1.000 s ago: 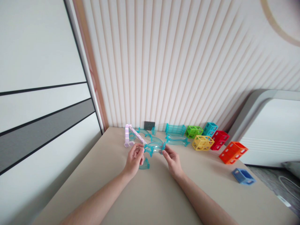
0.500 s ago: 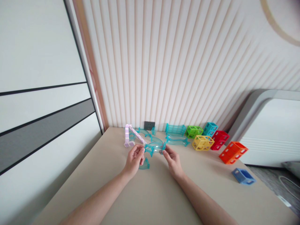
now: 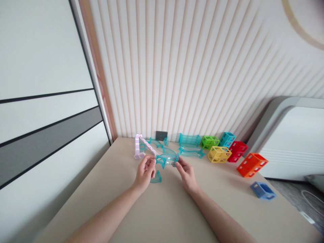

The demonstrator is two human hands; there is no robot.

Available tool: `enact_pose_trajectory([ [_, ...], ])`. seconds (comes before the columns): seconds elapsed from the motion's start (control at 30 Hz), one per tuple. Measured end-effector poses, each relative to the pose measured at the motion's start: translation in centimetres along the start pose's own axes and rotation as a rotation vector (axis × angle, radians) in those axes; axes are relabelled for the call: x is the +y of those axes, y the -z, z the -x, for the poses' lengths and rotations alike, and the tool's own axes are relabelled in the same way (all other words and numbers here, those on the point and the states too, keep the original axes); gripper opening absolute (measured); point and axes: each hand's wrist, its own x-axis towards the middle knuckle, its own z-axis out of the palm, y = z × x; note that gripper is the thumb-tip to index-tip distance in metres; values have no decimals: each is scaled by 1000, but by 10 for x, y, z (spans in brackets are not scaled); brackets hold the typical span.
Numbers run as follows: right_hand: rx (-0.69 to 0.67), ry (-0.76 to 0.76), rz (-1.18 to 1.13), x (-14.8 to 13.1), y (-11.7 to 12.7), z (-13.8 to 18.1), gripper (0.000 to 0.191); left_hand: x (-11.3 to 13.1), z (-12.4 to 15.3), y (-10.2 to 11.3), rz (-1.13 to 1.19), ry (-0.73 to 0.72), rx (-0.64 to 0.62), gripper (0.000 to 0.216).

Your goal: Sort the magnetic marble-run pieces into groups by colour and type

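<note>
Both hands meet over a clear teal curved track piece (image 3: 167,158) near the middle of the beige table (image 3: 162,209). My left hand (image 3: 145,172) pinches its left end, fingers closed. The fingers of my right hand (image 3: 186,172) are closed on its right end. A small teal quarter-curve piece (image 3: 157,177) lies on the table just under my left hand. A lilac sloped ramp piece (image 3: 143,146) stands right behind the left hand.
More teal track pieces (image 3: 189,145) lie along the ribbed wall. Lattice blocks sit to the right: green (image 3: 209,142), cyan (image 3: 227,138), yellow (image 3: 219,154), red (image 3: 238,151), orange (image 3: 252,164) and a small blue one (image 3: 262,190). A dark wall socket (image 3: 161,135) is at the back.
</note>
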Motion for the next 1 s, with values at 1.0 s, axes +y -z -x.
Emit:
enact_pose_trajectory([
  [1.0, 68, 3, -20, 9, -1, -3, 44, 1, -1, 0, -90, 13, 26, 37],
])
